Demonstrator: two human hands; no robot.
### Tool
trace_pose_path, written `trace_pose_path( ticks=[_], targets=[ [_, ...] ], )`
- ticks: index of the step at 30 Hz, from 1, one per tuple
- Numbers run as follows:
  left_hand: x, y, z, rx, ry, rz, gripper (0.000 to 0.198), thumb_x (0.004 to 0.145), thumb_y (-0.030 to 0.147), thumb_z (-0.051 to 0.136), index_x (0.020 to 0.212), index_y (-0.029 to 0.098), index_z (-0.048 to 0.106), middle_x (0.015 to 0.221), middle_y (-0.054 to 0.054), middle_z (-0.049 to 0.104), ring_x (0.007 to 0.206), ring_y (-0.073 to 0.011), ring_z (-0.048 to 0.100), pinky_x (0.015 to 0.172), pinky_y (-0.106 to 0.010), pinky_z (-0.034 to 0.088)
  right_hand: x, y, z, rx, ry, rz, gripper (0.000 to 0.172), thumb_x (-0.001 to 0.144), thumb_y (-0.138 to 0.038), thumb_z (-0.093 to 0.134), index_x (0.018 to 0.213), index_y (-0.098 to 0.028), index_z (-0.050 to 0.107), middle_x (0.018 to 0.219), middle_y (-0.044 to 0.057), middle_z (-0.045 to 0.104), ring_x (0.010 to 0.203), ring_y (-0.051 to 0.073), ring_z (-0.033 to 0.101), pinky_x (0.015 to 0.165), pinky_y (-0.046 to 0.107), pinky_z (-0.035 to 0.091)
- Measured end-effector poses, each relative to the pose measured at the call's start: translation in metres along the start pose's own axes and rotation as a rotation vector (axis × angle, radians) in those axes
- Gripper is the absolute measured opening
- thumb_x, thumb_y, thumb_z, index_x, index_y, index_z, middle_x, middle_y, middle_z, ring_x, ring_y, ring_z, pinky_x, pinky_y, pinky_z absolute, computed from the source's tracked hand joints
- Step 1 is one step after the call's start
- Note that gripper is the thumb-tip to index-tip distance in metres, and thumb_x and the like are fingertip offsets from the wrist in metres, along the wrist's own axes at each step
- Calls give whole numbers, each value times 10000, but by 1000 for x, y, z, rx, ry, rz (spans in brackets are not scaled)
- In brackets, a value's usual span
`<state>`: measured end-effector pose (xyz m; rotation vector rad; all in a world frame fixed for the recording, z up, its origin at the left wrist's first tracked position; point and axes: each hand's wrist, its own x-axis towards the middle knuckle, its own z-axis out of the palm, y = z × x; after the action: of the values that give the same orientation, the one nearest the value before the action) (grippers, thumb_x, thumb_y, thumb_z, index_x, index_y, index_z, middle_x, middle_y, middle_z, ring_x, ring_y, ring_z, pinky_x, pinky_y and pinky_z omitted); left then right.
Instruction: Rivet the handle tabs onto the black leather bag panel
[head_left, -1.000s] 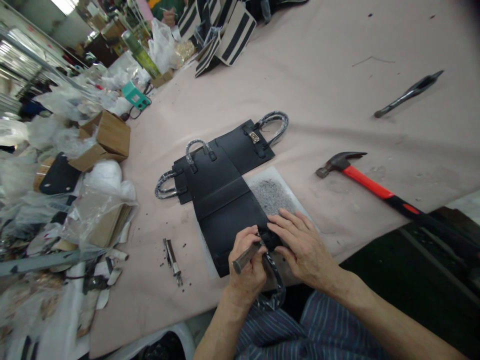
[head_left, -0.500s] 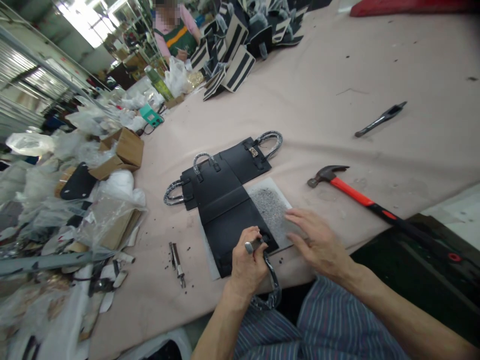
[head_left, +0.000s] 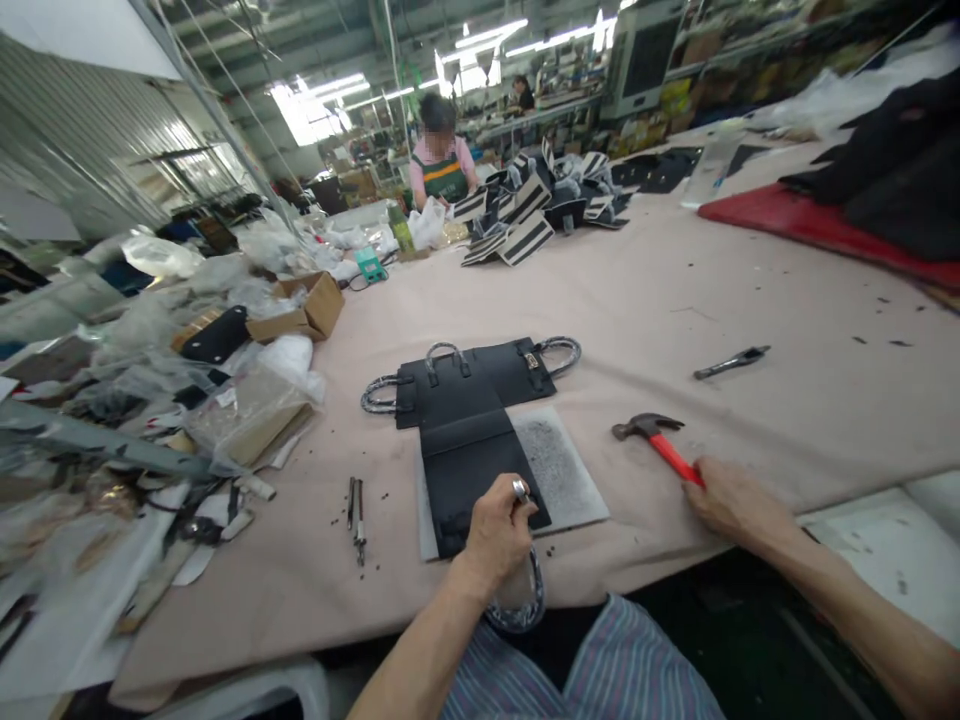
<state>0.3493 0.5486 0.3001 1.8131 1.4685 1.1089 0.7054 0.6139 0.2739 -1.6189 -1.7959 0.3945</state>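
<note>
My left hand [head_left: 496, 530] is closed around a metal punch [head_left: 520, 489], held upright on the near end of a black leather bag panel [head_left: 469, 440]. The panel lies partly on a white cutting pad [head_left: 559, 465] and has plastic-wrapped handles [head_left: 379, 395]. Another wrapped handle [head_left: 517, 605] hangs over the table edge below my left hand. My right hand [head_left: 731, 500] is wrapped around the red handle of a claw hammer [head_left: 651, 434] lying on the table to the right of the pad.
A small metal tool [head_left: 355, 505] lies left of the pad, a dark metal tool [head_left: 730, 362] at the right. Cardboard boxes [head_left: 307, 305] and plastic bags crowd the left side. Striped bag pieces [head_left: 525, 215] and a person in a green apron [head_left: 441, 170] are at the far end.
My right hand left the bag panel and moved right to take hold of the hammer handle. My left hand stood the punch upright. The camera tilted up.
</note>
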Motion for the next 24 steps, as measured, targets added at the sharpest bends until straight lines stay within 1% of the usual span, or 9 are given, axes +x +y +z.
trace_pose_path(
  ticks=[3, 5, 7, 9, 12, 15, 18, 21, 24],
  targets=[
    [0, 2, -1, 11, -8, -3, 186, 815, 29, 579, 866, 208, 594, 889, -19, 645, 838, -176, 635, 800, -290, 515, 0, -26, 1, 383, -292, 404, 244, 729, -252, 690, 587, -231, 492, 520, 10, 481, 433, 144, 427, 411, 282, 310],
    [-1, 3, -2, 17, -12, 3, 188, 812, 27, 575, 855, 210, 586, 877, -14, 638, 825, -175, 625, 784, -285, 505, -5, -51, 3, 578, -398, 572, 201, 672, -269, 682, 622, -224, 493, 548, 6, 491, 450, 137, 449, 414, 271, 389],
    [-1, 3, -2, 23, -10, 1, 188, 807, 24, 576, 840, 210, 580, 866, -11, 631, 812, -173, 619, 770, -280, 498, -12, -80, 3, 639, -426, 621, 211, 642, -311, 673, 661, -218, 486, 571, -12, 467, 433, 108, 408, 401, 253, 392],
    [-1, 3, -2, 27, -9, 1, 187, 800, 21, 582, 825, 207, 578, 852, -9, 626, 799, -170, 616, 759, -275, 495, -18, -113, -6, 683, -396, 632, 255, 709, -409, 665, 749, -213, 507, 607, -33, 453, 413, 79, 339, 369, 222, 326],
    [-1, -1, -1, 20, 1, 20, 192, 801, 18, 585, 845, 204, 599, 867, -16, 645, 815, -173, 628, 770, -278, 506, -22, -166, -33, 635, -251, 443, 399, 892, -612, 563, 953, -218, 572, 642, -38, 473, 411, 97, 354, 355, 232, 294],
    [-2, -6, 3, 6, 21, 48, 207, 813, 16, 586, 893, 204, 618, 958, -37, 682, 928, -194, 655, 855, -303, 523, -23, -206, -52, 329, -9, -67, 364, 996, -569, 485, 981, -228, 609, 617, -14, 518, 474, 143, 470, 436, 273, 365],
    [-2, -10, 6, 2, 9, 50, 212, 811, 7, 582, 886, 204, 608, 1001, -44, 691, 988, -198, 655, 906, -313, 519, -22, -222, -51, 17, -13, -476, 343, 1049, -445, 421, 824, -227, 560, 571, 1, 551, 442, 140, 470, 453, 293, 313],
    [-3, -13, 8, 7, -5, 33, 217, 807, 1, 572, 874, 206, 598, 986, -40, 689, 980, -195, 655, 899, -309, 520, -17, -229, -54, -193, -198, -567, 355, 1061, -399, 414, 761, -228, 498, 530, -11, 556, 384, 126, 420, 436, 312, 208],
    [-4, -14, 8, -13, 4, 43, 211, 818, 16, 580, 899, 210, 605, 1021, -46, 688, 1014, -202, 651, 944, -328, 520, -13, -237, -72, -116, -105, -487, 332, 1060, -432, 434, 794, -239, 485, 559, -22, 552, 424, 133, 456, 442, 288, 253]
  ],
)
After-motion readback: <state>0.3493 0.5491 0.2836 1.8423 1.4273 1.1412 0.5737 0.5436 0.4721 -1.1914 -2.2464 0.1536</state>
